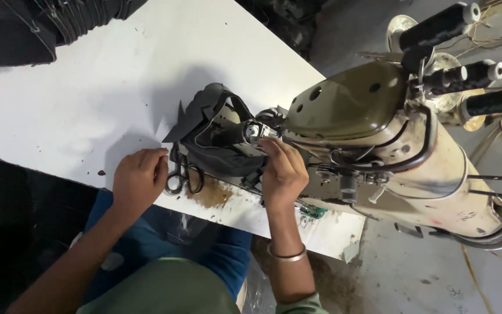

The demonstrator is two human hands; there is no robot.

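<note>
Left hand sits at the near edge of the white table, fingers curled loosely with the tips on the tabletop, touching the handles of the black scissors that lie just beside it — whether it actually grips them, I cannot tell. Right hand is up at the sewing machine, fingers bent down over the black shoe upper, pressing it at the needle end of the machine; the fingers wrap its edge, a closed hold rather than a spread palm. The shoe upper sits on the table between the two hands, tucked against the machine's head, straps looping upward. A metal bangle rings the right wrist. Black thread spools stand behind the olive-topped machine — dark fabric lies at the table's far left corner.
</note>
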